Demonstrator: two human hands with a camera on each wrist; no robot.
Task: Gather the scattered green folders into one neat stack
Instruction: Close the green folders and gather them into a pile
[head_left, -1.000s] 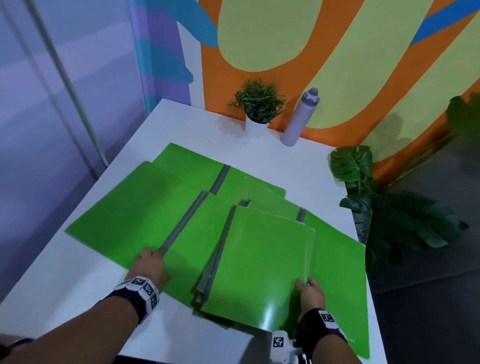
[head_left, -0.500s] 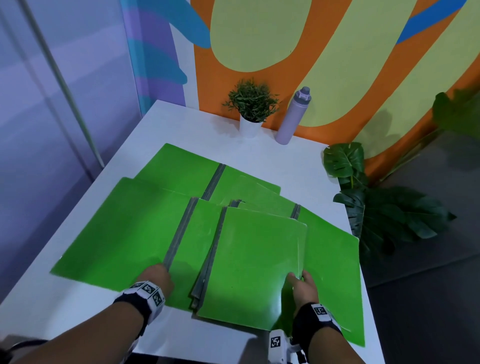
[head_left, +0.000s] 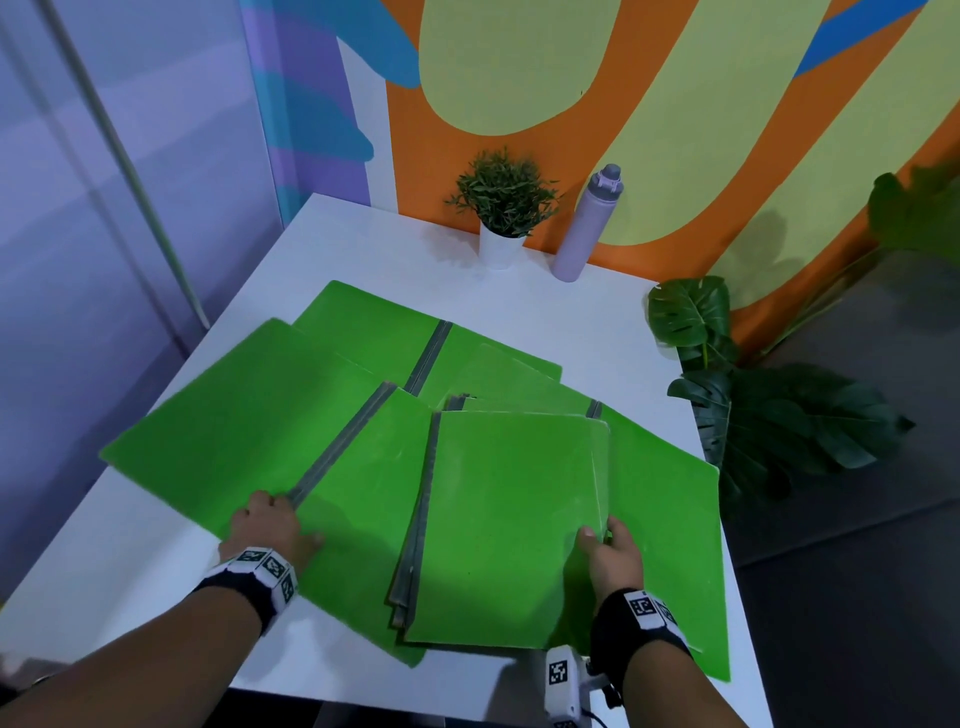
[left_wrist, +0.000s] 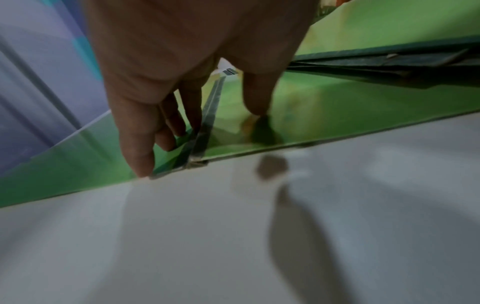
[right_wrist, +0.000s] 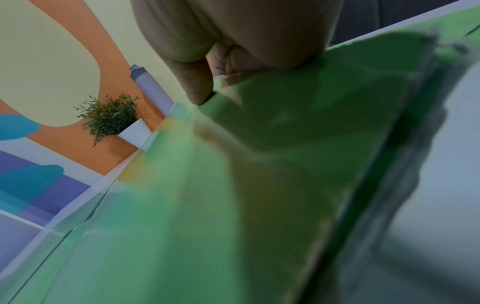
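Several green folders lie overlapping on the white table (head_left: 519, 291). A stack of closed folders (head_left: 509, 525) with grey spines sits front centre. My right hand (head_left: 602, 540) pinches its right edge, thumb on top and fingers underneath; the right wrist view shows the same right hand (right_wrist: 215, 82) gripping the stack (right_wrist: 285, 164). My left hand (head_left: 270, 525) rests on the near edge of an open folder (head_left: 249, 431), beside its grey spine (left_wrist: 207, 115), with straight fingers (left_wrist: 140, 156). Two more open folders lie at the far side (head_left: 374, 332) and under the stack on the right (head_left: 670, 519).
A small potted plant (head_left: 501, 218) and a lilac bottle (head_left: 587, 223) stand at the table's far edge against the painted wall. Large leafy plants (head_left: 769, 415) stand on the floor off the right edge. The right open folder reaches the table's right edge.
The stack in my right hand has turned squarer to me. The open folder under my left hand has slid a little toward the front-left.
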